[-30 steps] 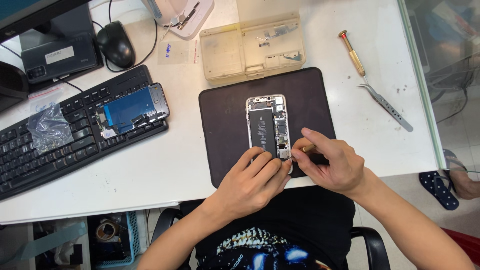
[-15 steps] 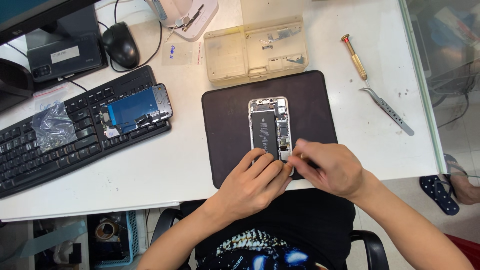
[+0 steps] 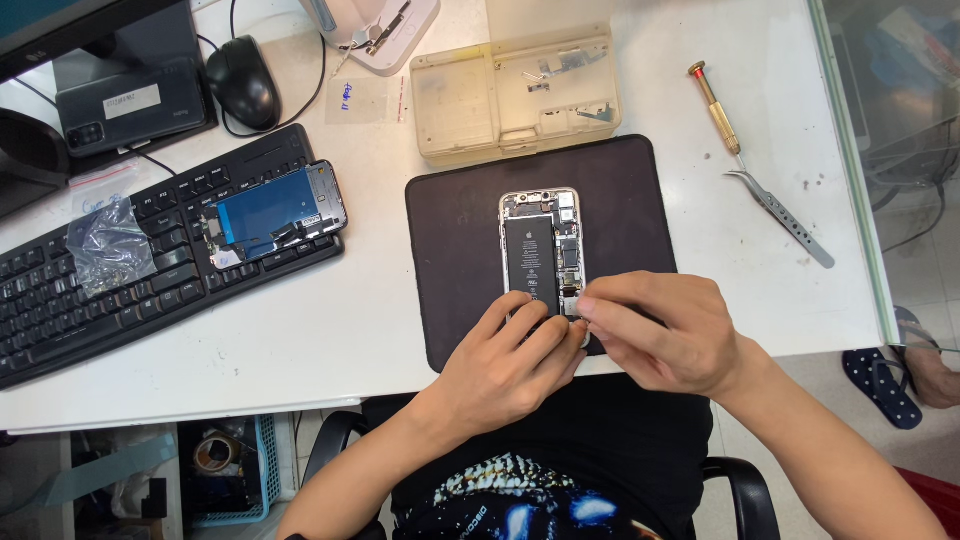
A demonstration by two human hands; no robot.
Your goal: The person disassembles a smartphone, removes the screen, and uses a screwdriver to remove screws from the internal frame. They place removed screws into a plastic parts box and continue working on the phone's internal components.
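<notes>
From the head camera, an opened phone (image 3: 541,250) with its battery showing lies face-up on a dark mat (image 3: 455,250) on the white surface (image 3: 350,330); the left hand (image 3: 510,360) rests curled over the phone's near end, and I cannot tell whether its grip closes on anything. The right hand (image 3: 660,330) pinches its fingertips together at the phone's lower right edge, what they pinch being too small to tell. A screwdriver (image 3: 715,110) and tweezers (image 3: 780,215) lie right of the mat, a parts tray (image 3: 515,95) behind it, and a detached screen (image 3: 275,212) on the keyboard (image 3: 100,300).
</notes>
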